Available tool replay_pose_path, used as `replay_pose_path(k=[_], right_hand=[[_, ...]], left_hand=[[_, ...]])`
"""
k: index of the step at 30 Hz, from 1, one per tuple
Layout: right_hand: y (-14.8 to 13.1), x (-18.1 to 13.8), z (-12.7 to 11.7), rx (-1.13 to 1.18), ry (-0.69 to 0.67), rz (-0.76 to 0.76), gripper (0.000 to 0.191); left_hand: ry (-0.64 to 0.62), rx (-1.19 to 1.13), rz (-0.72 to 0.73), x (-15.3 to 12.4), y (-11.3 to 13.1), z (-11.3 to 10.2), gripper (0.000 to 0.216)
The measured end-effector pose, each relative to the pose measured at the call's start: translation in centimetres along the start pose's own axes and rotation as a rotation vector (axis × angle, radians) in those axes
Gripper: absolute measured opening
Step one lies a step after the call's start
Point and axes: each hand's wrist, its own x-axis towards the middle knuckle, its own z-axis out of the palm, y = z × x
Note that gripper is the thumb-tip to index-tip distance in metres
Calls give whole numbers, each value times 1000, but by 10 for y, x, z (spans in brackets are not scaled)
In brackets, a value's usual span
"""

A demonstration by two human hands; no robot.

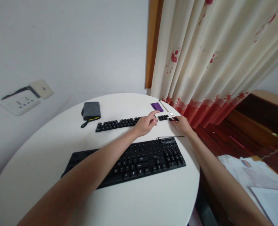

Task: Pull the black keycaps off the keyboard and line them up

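Note:
My left hand [146,124] hovers at the right part of a long row of black keycaps [116,124]. Its index finger points right while the other fingers curl in; whatever they pinch is too small to make out. At the table's right edge, my right hand [181,124] has its fingertips on a small black keycap [170,119]. Against those fingers rests the black end of a slim light-coloured tool [167,110] with a metal part, its kind unclear. A short group of keycaps [163,117] lies between the hands. Below them is a black keyboard [150,160], partly hidden by my left forearm.
The round white table [139,201] carries a grey pouch [92,110] with a loop at the back left and a folded purple cloth [157,106] at the back right. A thin cable [172,137] runs behind the keyboard. Papers [270,201] lie beyond the right edge.

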Motion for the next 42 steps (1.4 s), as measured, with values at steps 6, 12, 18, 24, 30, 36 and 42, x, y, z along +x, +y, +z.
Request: replay_pose_path(k=[6,12,18,24,30,36,42], right_hand=[[2,-5,-3,57,12,35,21],[-3,2,-3,-24,-18,55,14],[-2,9,0,-34,-41,37,14],[-1,12,2,-38,-51,15,14],[2,13,6,-38,-44,8,15],[4,15,8,-47,-48,5,15],[5,16,9,-44,-50,3,14]], left_hand=[[0,-5,1,0,-1,-1,48],[-4,-12,-5,0,1,-1,47],[18,-11,9,0,-6,1,46],[71,-21,27,0,-10,3,47],[55,5,28,0,-9,2,42],[53,24,37,0,-9,3,40],[67,33,42,0,-6,1,38]])
